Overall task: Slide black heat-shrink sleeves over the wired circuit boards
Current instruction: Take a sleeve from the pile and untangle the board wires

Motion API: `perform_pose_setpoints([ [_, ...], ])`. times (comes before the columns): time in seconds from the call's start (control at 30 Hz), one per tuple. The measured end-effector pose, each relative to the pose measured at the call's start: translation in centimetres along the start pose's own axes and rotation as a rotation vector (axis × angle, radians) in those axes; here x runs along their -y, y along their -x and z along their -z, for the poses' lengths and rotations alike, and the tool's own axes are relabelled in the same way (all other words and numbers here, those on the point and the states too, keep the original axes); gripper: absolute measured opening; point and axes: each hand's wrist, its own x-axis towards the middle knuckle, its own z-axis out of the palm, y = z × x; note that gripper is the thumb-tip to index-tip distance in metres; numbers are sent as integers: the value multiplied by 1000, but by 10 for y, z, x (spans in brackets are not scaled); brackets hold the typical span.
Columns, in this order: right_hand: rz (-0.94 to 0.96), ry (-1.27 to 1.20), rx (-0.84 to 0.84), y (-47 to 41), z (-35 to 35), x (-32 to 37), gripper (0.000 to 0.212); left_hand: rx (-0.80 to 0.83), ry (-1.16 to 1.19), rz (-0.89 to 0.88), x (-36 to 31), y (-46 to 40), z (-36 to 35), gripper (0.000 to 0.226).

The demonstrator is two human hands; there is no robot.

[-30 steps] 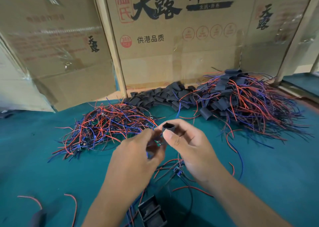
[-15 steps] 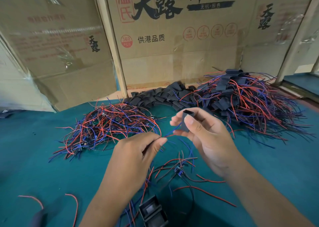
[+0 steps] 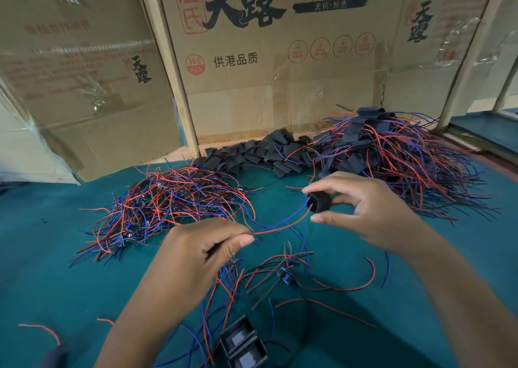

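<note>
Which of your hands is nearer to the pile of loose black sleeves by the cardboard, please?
The right hand. It holds a sleeve just in front of the pile of loose black sleeves; the left hand pinches wires lower down, farther from it.

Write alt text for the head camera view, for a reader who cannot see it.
Over a green table, the right hand pinches a black sleeve while the left hand pinches red and blue wires leading into it. Behind lie an unsleeved wire pile, loose sleeves and a sleeved pile.
</note>
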Motion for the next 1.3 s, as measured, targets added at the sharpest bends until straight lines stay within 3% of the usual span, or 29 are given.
perform_pose_setpoints([
  [0.4, 124, 90, -1, 2, 3, 15, 35, 47, -62, -3, 0, 1, 2, 35],
  [0.73, 256, 422, 85, 0, -22, 38, 30, 40, -139, 0, -3, -1, -3, 38],
  [0.8, 304, 550, 96, 0, -39, 44, 29, 48, -167, 13, -7, -1, -7, 32],
  [0.9, 260, 548, 113, 4, -59, 49, 32, 25, -94, 94, -12, -1, -14, 4],
  [1.07, 196, 592, 125, 3, -68, 44, 33, 9, 40, 208, -14, 0, -15, 44],
  [1.3, 114, 475, 130, 3, -55, 41, 29, 74, 57, 266, -3, 3, -8, 48],
])
